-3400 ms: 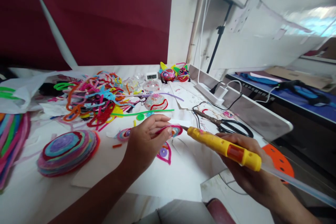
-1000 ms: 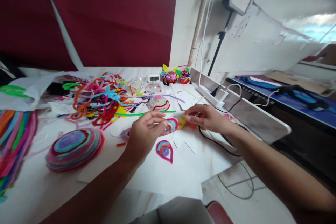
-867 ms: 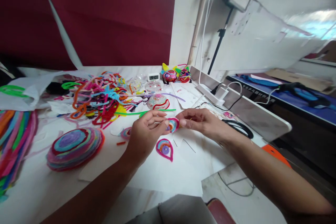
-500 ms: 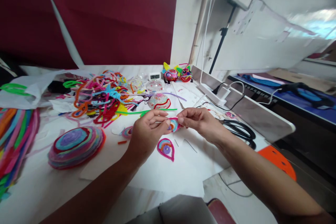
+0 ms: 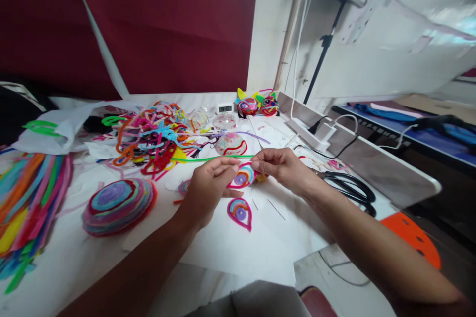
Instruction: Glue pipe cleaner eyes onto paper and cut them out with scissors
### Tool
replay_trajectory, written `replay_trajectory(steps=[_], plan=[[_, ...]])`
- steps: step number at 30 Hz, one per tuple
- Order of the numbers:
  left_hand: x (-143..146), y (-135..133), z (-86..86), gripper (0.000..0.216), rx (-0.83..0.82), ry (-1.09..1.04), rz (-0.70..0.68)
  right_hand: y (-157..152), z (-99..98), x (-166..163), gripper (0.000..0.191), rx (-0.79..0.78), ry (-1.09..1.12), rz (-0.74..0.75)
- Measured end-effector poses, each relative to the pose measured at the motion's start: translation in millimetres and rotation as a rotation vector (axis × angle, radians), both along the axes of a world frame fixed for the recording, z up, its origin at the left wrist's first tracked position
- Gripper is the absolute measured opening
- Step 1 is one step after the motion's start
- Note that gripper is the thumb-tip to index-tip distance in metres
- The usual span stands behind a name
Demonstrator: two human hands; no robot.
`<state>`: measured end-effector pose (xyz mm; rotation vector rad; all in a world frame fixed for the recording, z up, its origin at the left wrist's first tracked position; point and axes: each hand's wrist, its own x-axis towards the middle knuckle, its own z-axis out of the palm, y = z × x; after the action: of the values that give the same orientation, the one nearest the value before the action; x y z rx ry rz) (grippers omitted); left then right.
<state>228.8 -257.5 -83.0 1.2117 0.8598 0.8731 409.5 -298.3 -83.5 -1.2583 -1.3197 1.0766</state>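
My left hand and my right hand meet over the white table, both pinching a small teardrop-shaped coil of coloured pipe cleaner held just above the paper. The left fingers grip its left edge, the right fingers its upper right tip. A second teardrop coil, red-rimmed with a purple centre, lies flat on the paper just below the hands. A third small coil peeks out to the left of my left hand.
A heap of loose pipe cleaners fills the back left. A round spiral disc lies at left, coloured strips at the far left edge. Black scissors and cables lie right. Decorated figures and a small clock stand at the back.
My right hand has put down the yellow glue gun it held earlier and come over to pinch the coil together with the left hand. The coil is now tilted to face me.
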Motion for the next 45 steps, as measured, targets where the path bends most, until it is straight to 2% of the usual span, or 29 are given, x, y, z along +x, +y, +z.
replay_trajectory(steps=[9, 17, 24, 32, 45], plan=[[-5.5, 7.8, -1.8, 0.034, 0.013, 0.078, -0.048, 7.2, 3.7, -2.5, 0.035, -0.009, -0.029, 0.050], [-12.4, 15.9, -3.0, 0.028, 0.046, 0.210, -0.188, 7.7, -8.0, -1.0, 0.031, -0.016, -0.013, 0.088], [-10.6, 17.4, -8.4, 0.020, 0.005, 0.237, -0.217, 7.9, -12.9, -0.1, 0.031, -0.030, 0.008, 0.090], [-7.6, 17.9, -13.6, 0.023, -0.044, 0.228, -0.176, 6.7, -16.5, 4.5, 0.037, -0.067, 0.046, 0.112], [-5.7, 14.7, -12.6, 0.024, -0.081, 0.212, -0.169, 6.5, -16.4, 5.5, 0.025, -0.087, 0.076, 0.075]])
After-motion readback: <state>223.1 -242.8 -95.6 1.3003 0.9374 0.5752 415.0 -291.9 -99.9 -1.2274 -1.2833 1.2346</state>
